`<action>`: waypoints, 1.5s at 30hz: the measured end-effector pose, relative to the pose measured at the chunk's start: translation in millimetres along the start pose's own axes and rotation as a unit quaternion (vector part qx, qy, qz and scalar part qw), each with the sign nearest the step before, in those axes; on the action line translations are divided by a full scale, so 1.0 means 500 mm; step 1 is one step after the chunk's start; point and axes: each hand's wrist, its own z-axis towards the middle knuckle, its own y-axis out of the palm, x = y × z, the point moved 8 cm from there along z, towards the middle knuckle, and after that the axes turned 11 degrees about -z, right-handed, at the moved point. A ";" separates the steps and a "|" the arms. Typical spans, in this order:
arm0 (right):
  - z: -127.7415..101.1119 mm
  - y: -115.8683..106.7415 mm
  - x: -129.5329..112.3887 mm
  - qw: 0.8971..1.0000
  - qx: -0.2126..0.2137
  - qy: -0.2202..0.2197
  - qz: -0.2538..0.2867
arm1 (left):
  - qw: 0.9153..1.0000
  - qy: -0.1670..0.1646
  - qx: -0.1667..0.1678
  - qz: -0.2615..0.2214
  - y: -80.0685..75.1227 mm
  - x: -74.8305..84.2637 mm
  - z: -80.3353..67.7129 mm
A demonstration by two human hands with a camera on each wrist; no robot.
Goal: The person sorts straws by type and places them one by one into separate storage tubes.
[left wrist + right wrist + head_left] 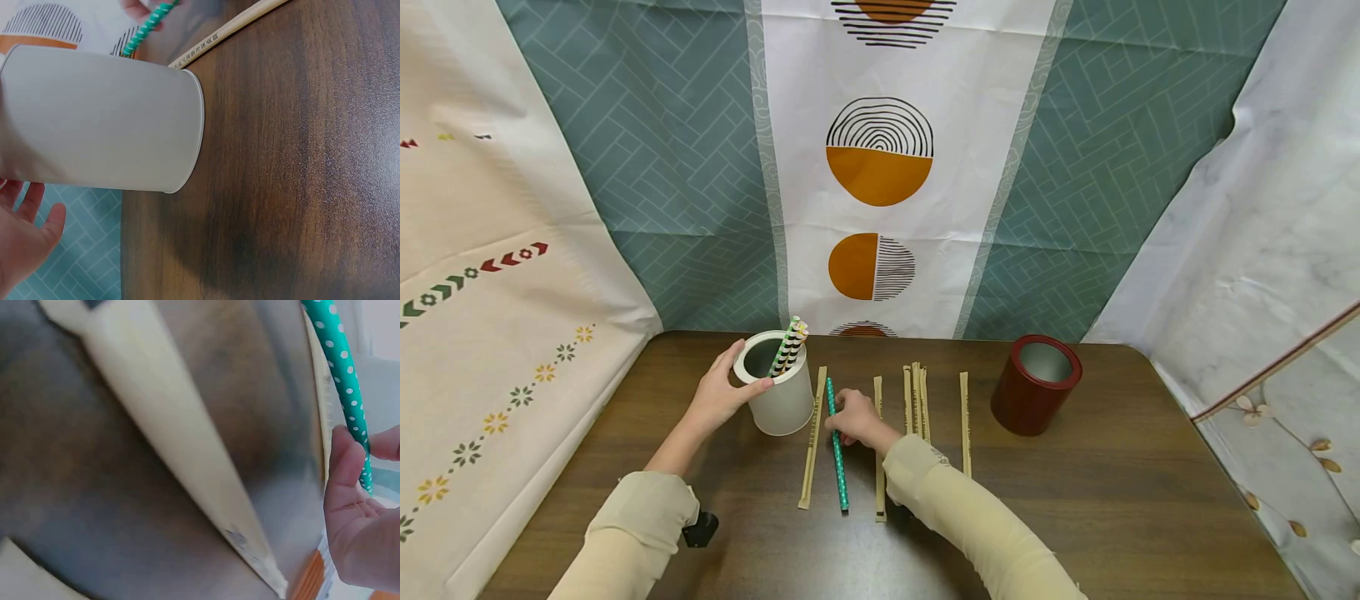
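Observation:
My left hand point(720, 397) grips the white canister point(785, 406) at its upper left, thumb along the front of the rim. Several striped paper straws point(787, 348) lean inside the canister and stick out over its right rim. In the left wrist view the canister's smooth side point(103, 119) fills the upper left, with fingers point(45, 225) below it. Between thumb and fingers, my right hand point(859, 421) pinches a green paper straw with white dots point(838, 467). The right wrist view shows the dotted straw point(342, 356) slanting through that pinch.
A paper-wrapped straw point(812, 446) lies just right of the canister, another point(879, 492) under my right wrist. Several more wrapped straws point(916, 400) lie close together, and one point(966, 417) lies further right. A dark red canister point(1028, 400) stands at the back right.

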 end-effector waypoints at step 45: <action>-0.069 -0.288 -0.254 0.922 0.162 -0.206 0.284 | 1.000 -0.003 0.002 0.000 0.002 -0.004 0.001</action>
